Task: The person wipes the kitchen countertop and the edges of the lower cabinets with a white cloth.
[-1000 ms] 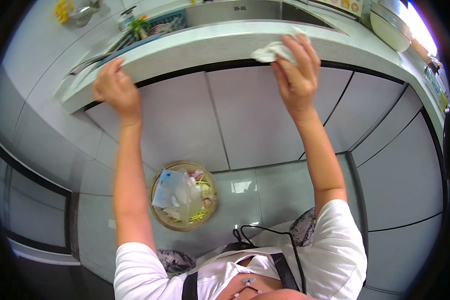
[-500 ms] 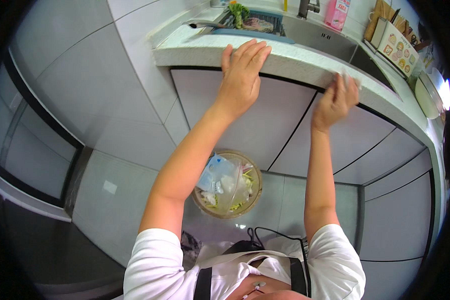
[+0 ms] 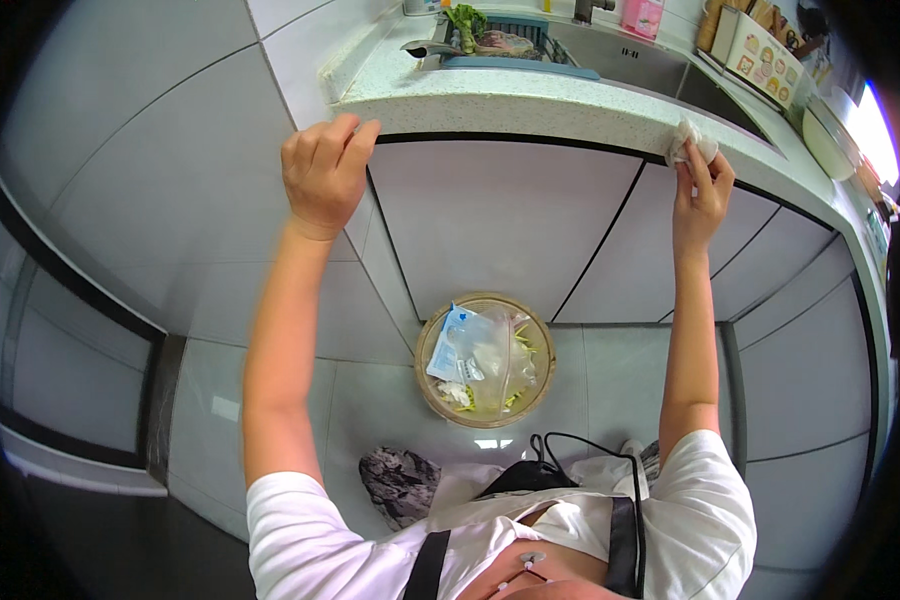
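Observation:
My right hand [image 3: 702, 195] is closed on a crumpled white tissue [image 3: 692, 142], pressing it against the front edge of the pale speckled countertop [image 3: 530, 112]. Over by the counter's left corner, my left hand [image 3: 325, 175] is raised in front of the tiled wall. Its fingers are loosely bent and slightly apart, with nothing seen in them. Below, on the floor, stands a round bin [image 3: 485, 418] holding a blue and white packet [image 3: 455, 342], clear plastic and vegetable scraps.
A blue-grey drain basket [image 3: 520, 66] holds leafy greens [image 3: 467, 27] and something reddish in wrapping. A dark-handled utensil [image 3: 428, 48] lies beside it. Behind are a steel sink [image 3: 620, 60] and a pink bottle [image 3: 642, 16]. Bowls [image 3: 830, 138] stand at right, above grey cabinet doors [image 3: 500, 220].
My left hand has come off the countertop edge and moved left, its fingers now bent. My right hand has shifted slightly right along the edge with the tissue. The view has shifted a little.

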The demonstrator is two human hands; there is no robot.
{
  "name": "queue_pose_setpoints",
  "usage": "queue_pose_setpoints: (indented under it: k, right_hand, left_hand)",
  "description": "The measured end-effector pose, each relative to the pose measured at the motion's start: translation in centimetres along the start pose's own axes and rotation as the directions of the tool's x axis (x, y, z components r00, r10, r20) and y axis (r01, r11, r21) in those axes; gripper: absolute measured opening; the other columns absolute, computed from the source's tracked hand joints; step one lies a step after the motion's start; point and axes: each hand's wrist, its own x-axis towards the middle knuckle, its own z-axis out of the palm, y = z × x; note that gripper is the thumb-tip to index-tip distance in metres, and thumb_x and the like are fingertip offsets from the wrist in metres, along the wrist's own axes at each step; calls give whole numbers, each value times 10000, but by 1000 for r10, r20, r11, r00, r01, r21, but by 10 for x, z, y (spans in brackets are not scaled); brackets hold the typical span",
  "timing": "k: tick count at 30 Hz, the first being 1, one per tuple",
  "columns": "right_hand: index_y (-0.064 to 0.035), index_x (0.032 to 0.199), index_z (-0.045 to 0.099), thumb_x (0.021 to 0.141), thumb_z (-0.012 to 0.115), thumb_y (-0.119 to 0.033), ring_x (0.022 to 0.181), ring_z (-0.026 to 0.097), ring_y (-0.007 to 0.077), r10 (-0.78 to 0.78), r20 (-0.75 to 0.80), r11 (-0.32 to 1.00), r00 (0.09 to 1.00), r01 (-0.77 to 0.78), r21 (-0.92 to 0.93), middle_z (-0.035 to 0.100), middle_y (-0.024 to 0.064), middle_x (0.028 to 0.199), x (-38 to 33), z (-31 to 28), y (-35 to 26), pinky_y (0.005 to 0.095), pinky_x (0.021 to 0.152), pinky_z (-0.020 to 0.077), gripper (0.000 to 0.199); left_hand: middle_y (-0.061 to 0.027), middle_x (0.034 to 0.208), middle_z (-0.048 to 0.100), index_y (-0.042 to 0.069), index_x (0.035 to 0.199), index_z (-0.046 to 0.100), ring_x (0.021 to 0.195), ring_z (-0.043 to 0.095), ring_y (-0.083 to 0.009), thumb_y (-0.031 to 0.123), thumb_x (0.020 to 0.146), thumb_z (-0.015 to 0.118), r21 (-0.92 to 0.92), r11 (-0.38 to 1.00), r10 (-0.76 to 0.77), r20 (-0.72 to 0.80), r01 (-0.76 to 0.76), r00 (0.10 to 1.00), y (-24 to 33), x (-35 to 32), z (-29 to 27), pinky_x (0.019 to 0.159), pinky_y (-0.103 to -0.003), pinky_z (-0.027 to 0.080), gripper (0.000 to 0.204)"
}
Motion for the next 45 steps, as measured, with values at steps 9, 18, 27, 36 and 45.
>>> queue_pose_setpoints:
  k: [9,18,27,36,45]
  right_hand:
    - [-147,1074,659,712,718,-42,747,594,248,-183,-3,983,983,183,26,582,93,877,14,70,-112,356,652,506,381]
    - [-158,980,660,678,717,-95,741,584,204,-251,1,934,968,242,262,566,51,850,4,158,-252,318,583,506,313]
    - [-192,1022,659,662,726,-79,733,585,216,-163,50,986,985,161,38,562,32,838,27,91,-157,341,562,498,383]
    - [-129,1199,534,686,723,-92,852,590,253,-300,188,913,935,224,342,576,88,963,16,130,-214,347,676,523,548]
    - [-103,863,586,737,615,-110,802,594,241,-274,182,925,944,207,319,554,53,838,23,159,-275,337,602,527,130]
  left_hand:
    - [33,1056,537,179,865,625,1001,465,-183,52,692,663,-107,991,-89,-105,78,991,-3,-8,6,821,-325,388,219]
    - [17,985,431,214,778,537,1015,441,-170,36,707,670,131,947,-250,-265,292,931,3,-7,12,958,-447,294,233]
    - [33,973,446,210,750,540,996,449,-156,22,695,647,168,942,-256,-204,292,945,0,-12,6,983,-461,265,223]
    - [-14,1007,445,164,975,544,1019,417,-206,137,860,539,-17,902,-415,-300,431,859,2,-7,9,992,-489,246,119]
    - [-41,1063,406,145,1059,527,1051,398,-218,171,889,533,60,869,-454,-293,490,841,1,-9,13,1024,-513,224,172]
